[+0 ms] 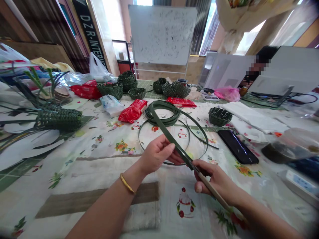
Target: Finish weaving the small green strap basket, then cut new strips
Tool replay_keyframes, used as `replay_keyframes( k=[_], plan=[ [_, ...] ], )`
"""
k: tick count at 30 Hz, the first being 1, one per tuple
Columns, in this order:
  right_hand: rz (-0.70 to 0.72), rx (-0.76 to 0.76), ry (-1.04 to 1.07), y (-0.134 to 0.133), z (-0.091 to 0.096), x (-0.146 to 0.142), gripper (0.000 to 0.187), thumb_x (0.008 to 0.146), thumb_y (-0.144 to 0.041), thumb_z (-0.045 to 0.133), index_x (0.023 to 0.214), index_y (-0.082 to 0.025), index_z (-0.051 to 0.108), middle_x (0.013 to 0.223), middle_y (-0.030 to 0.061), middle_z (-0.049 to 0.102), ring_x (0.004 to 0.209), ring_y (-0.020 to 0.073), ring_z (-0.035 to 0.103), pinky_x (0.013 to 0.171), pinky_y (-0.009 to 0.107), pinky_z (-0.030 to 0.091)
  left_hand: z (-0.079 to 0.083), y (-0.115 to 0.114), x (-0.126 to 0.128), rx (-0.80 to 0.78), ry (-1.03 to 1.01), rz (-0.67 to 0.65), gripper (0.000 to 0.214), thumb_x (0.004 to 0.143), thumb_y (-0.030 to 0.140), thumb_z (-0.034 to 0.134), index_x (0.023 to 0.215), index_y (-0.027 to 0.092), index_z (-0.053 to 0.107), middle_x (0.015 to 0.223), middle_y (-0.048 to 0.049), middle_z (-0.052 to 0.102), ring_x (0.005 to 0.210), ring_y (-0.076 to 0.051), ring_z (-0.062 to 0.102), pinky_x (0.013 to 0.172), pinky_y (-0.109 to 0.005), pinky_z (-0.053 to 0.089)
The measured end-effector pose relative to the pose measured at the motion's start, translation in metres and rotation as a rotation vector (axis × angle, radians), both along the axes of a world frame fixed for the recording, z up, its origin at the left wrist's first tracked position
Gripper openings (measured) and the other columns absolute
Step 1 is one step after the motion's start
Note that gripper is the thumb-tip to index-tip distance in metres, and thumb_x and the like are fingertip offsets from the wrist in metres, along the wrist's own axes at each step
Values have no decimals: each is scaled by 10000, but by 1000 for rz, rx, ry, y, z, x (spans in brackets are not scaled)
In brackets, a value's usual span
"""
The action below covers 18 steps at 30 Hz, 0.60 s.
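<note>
**Green strip held between both hands**

The left hand (157, 154) grips a green strip (169, 139), apparently keeping it straight against the wooden stick (211, 187) clasped in the right hand (214, 179). Beyond, centre, lies a coil (161, 113); woven baskets (171, 89) sit upper centre.

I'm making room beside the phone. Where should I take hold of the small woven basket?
Pinch the small woven basket by its rim, coming from above on the left side. It sits upright and open-topped, so the raised woven edge gives fingers something to hook, and that approach probably keeps your hand off the black phone just beyond its lower right.
</note>
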State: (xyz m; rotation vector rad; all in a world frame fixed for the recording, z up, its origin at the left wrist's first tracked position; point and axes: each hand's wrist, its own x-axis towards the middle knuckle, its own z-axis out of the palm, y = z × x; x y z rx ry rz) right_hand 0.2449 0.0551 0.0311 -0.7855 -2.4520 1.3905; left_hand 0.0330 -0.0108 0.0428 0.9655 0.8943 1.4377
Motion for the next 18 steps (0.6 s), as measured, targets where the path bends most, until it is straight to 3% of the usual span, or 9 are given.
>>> replay_keyframes(
  k=[8,13,18],
  plan=[
    [17,141,-3,-1,-5,-1,369,782,-513,604,894,-162,626,608,-34,473,571,113,420,517,211,345,-3,1,3,-48,40,-5,273,804,388,609,880,157,486,682,-69,712,607,-217,707,550,-309,586],
    [-13,330,-43,-5,-7,2,372,809,-505,581,923,-157,648,646,0,574,563,122,482,526,217,387,-5,1,5,-46,29,-5,229,826,350,589,884,153,487,685,-69,716,597,-203,705,557,-309,592],
    [-22,398,-35,-5,-10,4,385,816,-521,567,917,-160,658,690,30,633,560,129,524,522,223,406,-5,3,6,-50,-12,-7,186,839,316,575,894,159,493,667,-56,719,584,-192,703,553,-291,592]
  ],
)
